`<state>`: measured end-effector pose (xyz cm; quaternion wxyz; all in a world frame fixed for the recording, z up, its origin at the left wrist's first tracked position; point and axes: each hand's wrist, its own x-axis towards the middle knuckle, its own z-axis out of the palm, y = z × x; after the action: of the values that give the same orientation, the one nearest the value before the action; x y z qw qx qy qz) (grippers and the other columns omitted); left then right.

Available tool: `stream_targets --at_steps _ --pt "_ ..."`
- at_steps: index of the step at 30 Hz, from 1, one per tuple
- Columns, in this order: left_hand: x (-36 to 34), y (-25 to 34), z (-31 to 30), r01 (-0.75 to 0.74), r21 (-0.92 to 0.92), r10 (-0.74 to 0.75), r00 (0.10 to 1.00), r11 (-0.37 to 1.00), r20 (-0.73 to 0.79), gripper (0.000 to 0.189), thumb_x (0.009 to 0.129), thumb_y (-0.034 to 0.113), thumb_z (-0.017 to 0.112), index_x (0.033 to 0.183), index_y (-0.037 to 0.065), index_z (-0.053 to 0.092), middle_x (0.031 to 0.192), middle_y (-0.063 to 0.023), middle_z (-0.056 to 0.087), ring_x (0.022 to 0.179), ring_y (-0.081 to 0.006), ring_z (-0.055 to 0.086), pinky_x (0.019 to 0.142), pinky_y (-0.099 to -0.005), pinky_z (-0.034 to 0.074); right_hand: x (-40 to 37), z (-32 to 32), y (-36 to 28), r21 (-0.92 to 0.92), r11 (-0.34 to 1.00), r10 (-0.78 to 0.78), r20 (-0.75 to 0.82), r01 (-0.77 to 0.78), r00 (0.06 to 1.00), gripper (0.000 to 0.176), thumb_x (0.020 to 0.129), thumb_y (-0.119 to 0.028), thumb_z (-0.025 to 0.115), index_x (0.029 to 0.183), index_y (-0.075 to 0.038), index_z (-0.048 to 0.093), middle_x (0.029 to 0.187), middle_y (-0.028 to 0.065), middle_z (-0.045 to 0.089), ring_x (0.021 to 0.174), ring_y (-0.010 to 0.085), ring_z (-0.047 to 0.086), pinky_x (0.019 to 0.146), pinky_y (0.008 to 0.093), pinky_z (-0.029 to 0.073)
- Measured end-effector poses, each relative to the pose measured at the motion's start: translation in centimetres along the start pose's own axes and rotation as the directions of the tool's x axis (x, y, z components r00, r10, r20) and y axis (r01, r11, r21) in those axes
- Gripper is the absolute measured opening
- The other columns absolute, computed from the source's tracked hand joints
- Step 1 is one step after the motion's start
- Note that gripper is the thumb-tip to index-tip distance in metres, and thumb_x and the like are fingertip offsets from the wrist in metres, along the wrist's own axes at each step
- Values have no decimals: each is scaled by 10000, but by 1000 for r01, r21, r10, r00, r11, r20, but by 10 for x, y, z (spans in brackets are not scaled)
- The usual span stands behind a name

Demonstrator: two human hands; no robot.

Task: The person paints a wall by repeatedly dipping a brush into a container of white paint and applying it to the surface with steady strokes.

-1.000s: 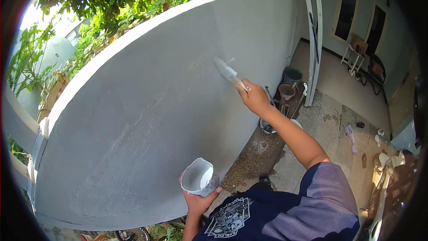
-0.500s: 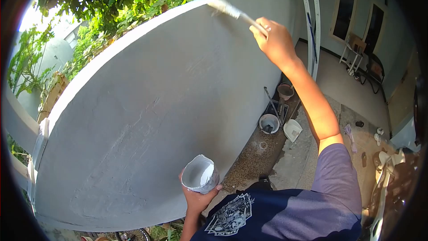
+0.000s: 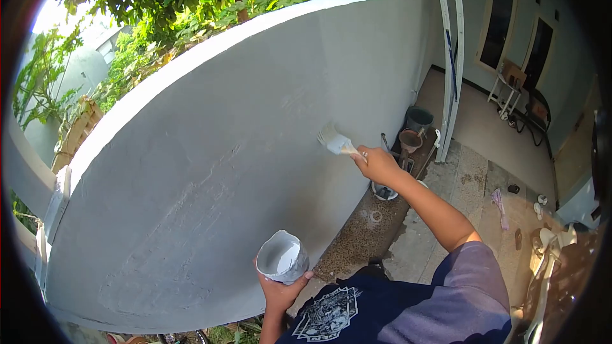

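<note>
Two bare hands, both occupied. Right hand sits at about 3 o'clock from frame centre, fingers closed round the handle of a flat, white-loaded paintbrush. The bristles point to 10 o'clock and touch the pale grey plastered wall. Left hand is low at 6 o'clock, fingers wrapped under and around a small crumpled white paint cup, which is open at the top and has paint inside.

Risks, as judged: the cup tilts slightly toward the wall and is held from below only, so a wrist roll could slop paint onto the dark printed shirt or the speckled floor. A loaded brush held away from the cup could drip down the wall. Clutter stands at 2 o'clock by the wall foot, a grey bucket and a brown pot, so a sideways step could catch them.

Pose: right arm stretched forward, elbow nearly straight, wrist cocked up. Left forearm is vertical with the elbow tucked in and the cup close to the chest.
</note>
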<state>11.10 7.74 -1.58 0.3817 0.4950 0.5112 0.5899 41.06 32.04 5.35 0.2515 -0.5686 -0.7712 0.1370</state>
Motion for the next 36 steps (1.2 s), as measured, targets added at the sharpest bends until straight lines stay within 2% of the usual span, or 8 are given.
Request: stream_targets --at_steps 4,8,12,17,20,23,27,36 --pt "5 -1 1 42 -16 -42 999 999 1 1077 624 241 985 1411 -16 297 1319 -190 517 1239 -278 550 1050 -425 450 -6 31 52 -235 972 39 233 18 972 417 952 -401 610 932 9 681 793 259 682 798 439 686 745 511 537" --pt "9 -3 3 -7 -10 7 999 1000 43 1080 629 255 982 1414 -20 294 1316 -187 517 1241 -280 545 1051 -424 447 48 -18 14 27 1000 -1 116 -2 993 468 890 -392 691 726 46 667 662 237 645 628 383 631 644 459 504" --pt "10 -2 2 -43 45 39 997 998 73 1075 633 255 978 1414 -26 295 1315 -189 517 1239 -281 546 1053 -429 443 77 -116 -42 203 972 83 155 -114 984 426 917 -368 715 781 34 688 585 30 525 476 106 434 429 304 354" --pt "15 -6 10 -22 -14 23 995 1000 92 1060 637 239 975 1410 -27 300 1313 -194 519 1233 -286 552 1053 -434 444 74 -180 -69 689 721 38 -154 80 987 358 1011 -380 622 836 -74 562 648 -75 421 476 9 300 420 213 228" --pt "17 -2 15 -27 -24 29 995 999 98 1052 638 234 974 1406 -25 303 1316 -195 520 1230 -288 556 1052 -435 446 90 -162 -66 591 757 -17 -407 278 913 366 1009 -397 622 834 -81 565 665 -69 451 486 13 327 438 215 261" --pt "18 0 17 -47 -25 50 992 999 114 1045 639 226 972 1403 -24 303 1318 -195 520 1229 -289 558 1051 -435 449 96 -81 -51 260 890 -194 -527 374 828 339 1031 -342 574 917 -23 567 650 49 564 487 201 530 503 369 429" --pt "18 -2 16 -43 -71 50 994 997 98 1051 637 219 972 1407 -18 297 1317 -193 521 1229 -284 559 1050 -432 453 56 42 -7 -21 998 -69 -323 65 944 319 1020 -310 541 1099 -4 494 720 254 659 694 481 659 609 548 513" --pt "25 -6 10 -57 48 54 997 997 62 1056 631 224 973 1409 -20 302 1331 -185 509 1239 -280 548 1060 -429 442 -18 122 92 -385 922 186 384 -27 904 393 952 -392 627 1059 -19 687 961 188 731 896 400 709 801 492 572"
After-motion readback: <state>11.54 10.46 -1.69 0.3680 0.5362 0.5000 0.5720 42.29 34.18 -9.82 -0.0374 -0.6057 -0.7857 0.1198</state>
